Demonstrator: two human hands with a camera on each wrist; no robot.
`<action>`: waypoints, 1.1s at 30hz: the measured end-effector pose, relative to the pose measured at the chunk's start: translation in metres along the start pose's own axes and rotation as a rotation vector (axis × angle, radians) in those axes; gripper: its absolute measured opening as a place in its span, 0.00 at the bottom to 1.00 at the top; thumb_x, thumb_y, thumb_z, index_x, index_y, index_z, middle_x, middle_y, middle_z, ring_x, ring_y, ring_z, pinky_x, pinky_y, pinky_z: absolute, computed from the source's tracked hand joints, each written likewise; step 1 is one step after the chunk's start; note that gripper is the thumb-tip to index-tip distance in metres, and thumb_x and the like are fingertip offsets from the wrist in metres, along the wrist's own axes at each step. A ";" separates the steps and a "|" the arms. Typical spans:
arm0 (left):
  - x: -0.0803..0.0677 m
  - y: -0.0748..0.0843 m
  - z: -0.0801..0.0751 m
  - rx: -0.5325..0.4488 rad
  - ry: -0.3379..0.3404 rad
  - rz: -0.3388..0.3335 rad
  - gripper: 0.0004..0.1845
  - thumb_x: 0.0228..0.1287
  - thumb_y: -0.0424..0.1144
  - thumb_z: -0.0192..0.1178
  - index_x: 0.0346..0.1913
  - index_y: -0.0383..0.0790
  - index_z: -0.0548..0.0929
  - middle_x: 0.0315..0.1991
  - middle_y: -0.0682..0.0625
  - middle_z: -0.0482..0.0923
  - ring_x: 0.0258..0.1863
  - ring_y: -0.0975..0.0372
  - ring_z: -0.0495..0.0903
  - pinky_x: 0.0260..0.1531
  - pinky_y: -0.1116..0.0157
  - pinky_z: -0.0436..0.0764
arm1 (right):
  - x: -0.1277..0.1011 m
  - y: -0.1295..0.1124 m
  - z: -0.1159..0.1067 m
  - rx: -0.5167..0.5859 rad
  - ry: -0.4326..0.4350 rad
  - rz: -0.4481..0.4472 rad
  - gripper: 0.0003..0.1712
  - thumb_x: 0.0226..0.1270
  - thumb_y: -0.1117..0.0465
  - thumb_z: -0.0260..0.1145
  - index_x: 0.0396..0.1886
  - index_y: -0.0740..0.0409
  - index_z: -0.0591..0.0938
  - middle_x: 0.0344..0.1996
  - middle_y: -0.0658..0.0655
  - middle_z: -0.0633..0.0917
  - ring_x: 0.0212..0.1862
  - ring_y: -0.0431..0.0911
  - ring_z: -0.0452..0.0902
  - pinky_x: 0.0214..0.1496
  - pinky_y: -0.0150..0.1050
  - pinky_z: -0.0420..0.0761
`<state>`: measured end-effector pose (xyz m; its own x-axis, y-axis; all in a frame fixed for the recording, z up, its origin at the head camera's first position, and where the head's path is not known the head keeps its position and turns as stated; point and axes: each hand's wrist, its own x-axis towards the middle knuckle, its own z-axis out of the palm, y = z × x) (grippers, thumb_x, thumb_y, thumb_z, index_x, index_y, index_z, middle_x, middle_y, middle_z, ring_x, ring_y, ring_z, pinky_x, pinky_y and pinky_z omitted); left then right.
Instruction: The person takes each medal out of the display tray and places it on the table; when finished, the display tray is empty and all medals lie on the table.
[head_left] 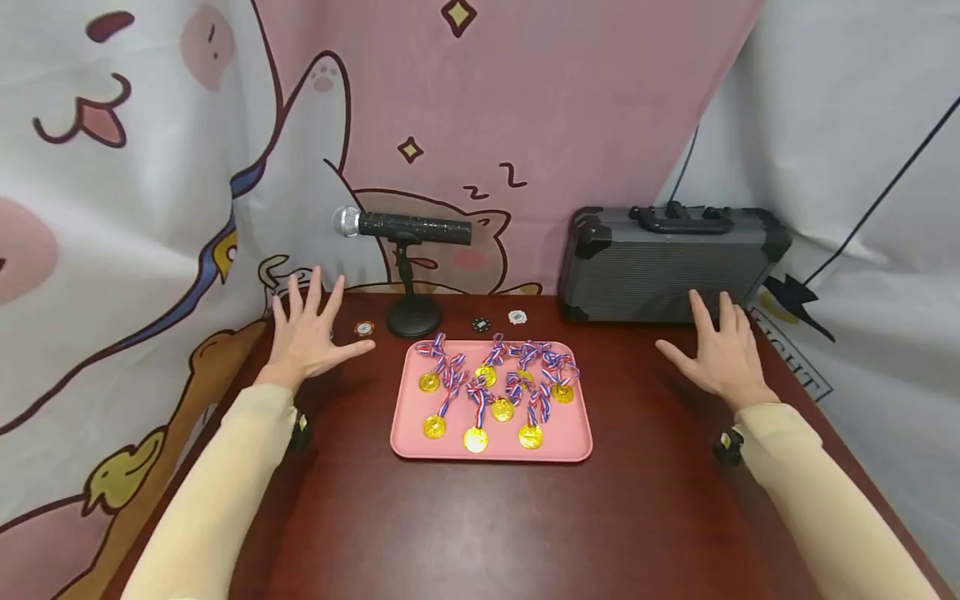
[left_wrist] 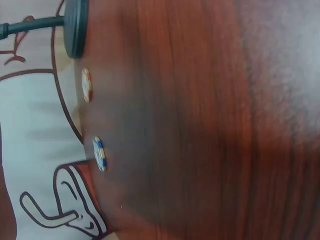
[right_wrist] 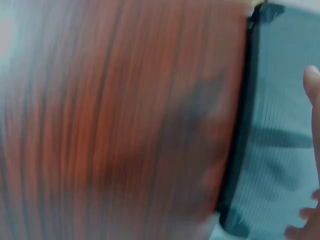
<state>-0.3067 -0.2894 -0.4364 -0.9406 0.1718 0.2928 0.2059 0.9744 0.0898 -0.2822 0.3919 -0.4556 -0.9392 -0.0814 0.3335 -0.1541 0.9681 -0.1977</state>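
Left hand: the left hand (head_left: 307,337) hovers over the far left of the table (head_left: 480,517), fingers spread and straight, grasping nothing.
Chips by the left hand: an orange-rimmed chip (head_left: 364,328) lies just right of the fingertips; the left wrist view shows it (left_wrist: 86,85) on edge, with a blue-and-white chip (left_wrist: 99,153) further along the table edge.
Microphone: a black microphone (head_left: 405,224) with a silver head lies level on a short stand whose round base (head_left: 414,317) sits at the far edge, right of the orange-rimmed chip.
Tray: a pink tray (head_left: 491,442) sits mid-table between the two hands, well apart from each.
Medals: gold medals (head_left: 476,439) on red, white and blue ribbons lie tangled in the tray.
Far chips: a black chip (head_left: 481,324) and a white chip (head_left: 517,317) rest between the tray and the backdrop.
Case: a closed grey case (head_left: 667,262) with a black handle stands at the far right.
Right hand: the right hand (head_left: 720,354) is just in front of the case, fingers extended and released, holding nothing; whether the fingertips touch the case I cannot tell.
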 end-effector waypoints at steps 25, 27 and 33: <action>-0.043 0.057 0.036 -0.616 -0.315 0.143 0.45 0.53 0.58 0.79 0.72 0.45 0.75 0.61 0.46 0.80 0.59 0.49 0.75 0.61 0.45 0.72 | -0.010 -0.152 0.035 0.433 -0.270 -0.383 0.10 0.62 0.66 0.79 0.39 0.56 0.86 0.30 0.47 0.83 0.32 0.43 0.78 0.33 0.35 0.79; -0.044 0.056 0.037 -0.661 -0.337 0.143 0.45 0.52 0.55 0.81 0.72 0.46 0.75 0.61 0.47 0.80 0.59 0.50 0.74 0.62 0.45 0.71 | -0.010 -0.155 0.038 0.405 -0.286 -0.363 0.12 0.60 0.66 0.80 0.41 0.57 0.85 0.30 0.49 0.82 0.31 0.43 0.76 0.32 0.35 0.77; -0.047 0.049 0.042 -0.760 -0.438 0.133 0.47 0.49 0.52 0.84 0.74 0.52 0.74 0.65 0.50 0.76 0.62 0.49 0.71 0.64 0.42 0.69 | -0.011 -0.164 0.042 0.318 -0.356 -0.324 0.25 0.58 0.64 0.82 0.55 0.61 0.86 0.28 0.52 0.81 0.29 0.42 0.73 0.29 0.36 0.75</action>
<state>-0.2633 -0.2434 -0.4857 -0.8829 0.4686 -0.0309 0.2980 0.6100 0.7343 -0.2595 0.2239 -0.4661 -0.8657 -0.4898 0.1030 -0.4838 0.7662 -0.4228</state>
